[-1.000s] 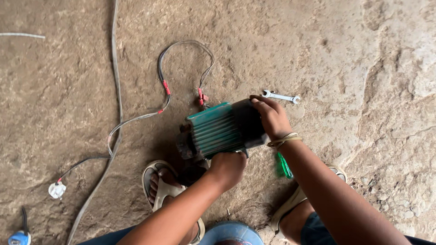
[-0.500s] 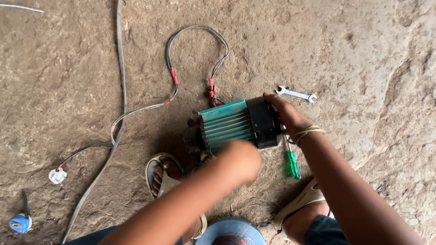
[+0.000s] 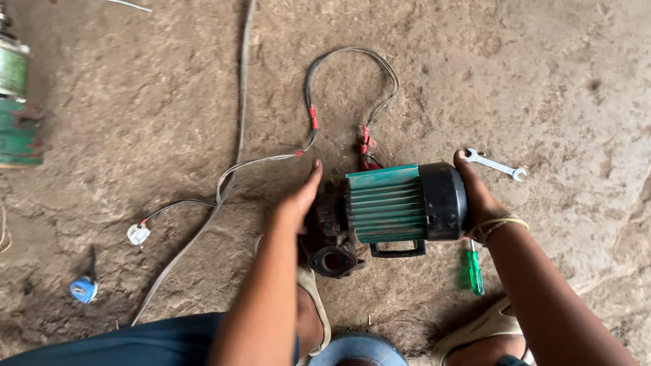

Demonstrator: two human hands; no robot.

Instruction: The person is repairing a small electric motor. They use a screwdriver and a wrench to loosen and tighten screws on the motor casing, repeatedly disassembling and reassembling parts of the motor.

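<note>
rough, stained concrete floor [image 3: 542, 81] fills the view, seen from above. small teal-finned pump motor [image 3: 388, 203] lies on its side near centre, black end cap [image 3: 444, 200] pointing right, dark cast pump head [image 3: 331, 237] with its round port pointing left and toward the person.

left hand [image 3: 300, 200]: flat against the pump-head end, fingers extended upward, palm pressed to the casting; not curled around it. half a second ago this hand was lifted above the body, blurred; it is now down at the left end. right hand [image 3: 478, 193]: cupped over the black end cap, thumb on top; a band sits on the wrist. it has stayed on that end across the earlier frames. motor is thus held between both palms, resting on the floor.

motor's black mounting foot [image 3: 399, 249] faces the person. compared with one second ago the body lies more level across the frame.

outward: cable [image 3: 312, 115] with red taped joints loops away from the motor's top and runs left to a white plug [image 3: 137, 234]. silver open-end spanner [image 3: 496, 164] lies just beyond the right hand. green-handled screwdriver [image 3: 475, 270] lies beside the right forearm. blue object [image 3: 84, 289] sits at lower left; green machine [image 3: 15, 102] at left edge. sandalled feet [image 3: 478, 335] below the motor.
</note>
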